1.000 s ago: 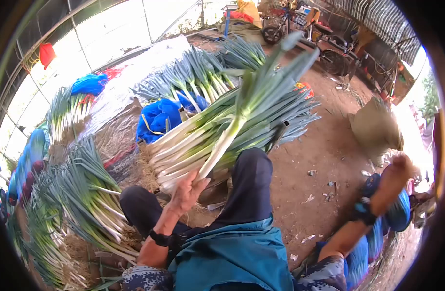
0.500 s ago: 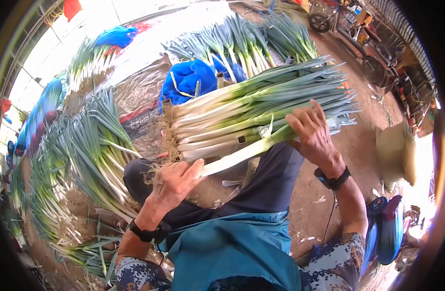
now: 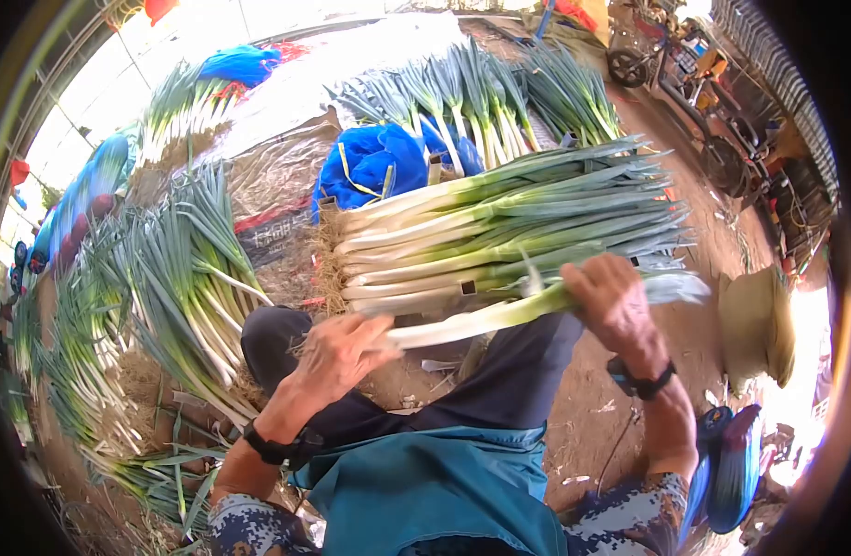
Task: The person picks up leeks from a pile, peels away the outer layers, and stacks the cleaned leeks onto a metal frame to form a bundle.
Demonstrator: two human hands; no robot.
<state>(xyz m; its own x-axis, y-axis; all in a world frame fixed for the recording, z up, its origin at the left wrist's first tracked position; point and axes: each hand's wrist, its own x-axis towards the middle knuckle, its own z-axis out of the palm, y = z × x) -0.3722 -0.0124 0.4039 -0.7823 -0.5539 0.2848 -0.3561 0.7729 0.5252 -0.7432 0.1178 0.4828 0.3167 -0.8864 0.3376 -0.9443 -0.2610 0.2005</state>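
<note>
Across the middle of the frame a thick stack of leeks (image 3: 499, 232) lies on its side, white root ends toward the centre left and green tops fanning to the right; to the left, more heaps of leeks (image 3: 180, 278) cover the ground in a long curve down to the lower left, and another row of leeks (image 3: 462, 88) lies at the upper centre; a blue bag (image 3: 374, 162) sits just behind the stack, touching its upper left edge; along the bottom centre a teal apron (image 3: 434, 491) covers the person's lap, with dark trouser knees above it; at the upper right a motorbike (image 3: 666, 65) stands on the bare dirt floor (image 3: 620, 408); just below the stack, a single leek (image 3: 481, 318) is held level; the left hand (image 3: 337, 357) is wrapped around its white root end, fingers curled shut; the right hand (image 3: 611, 301) is clasped around the green part further right, fingers closed over it.
</note>
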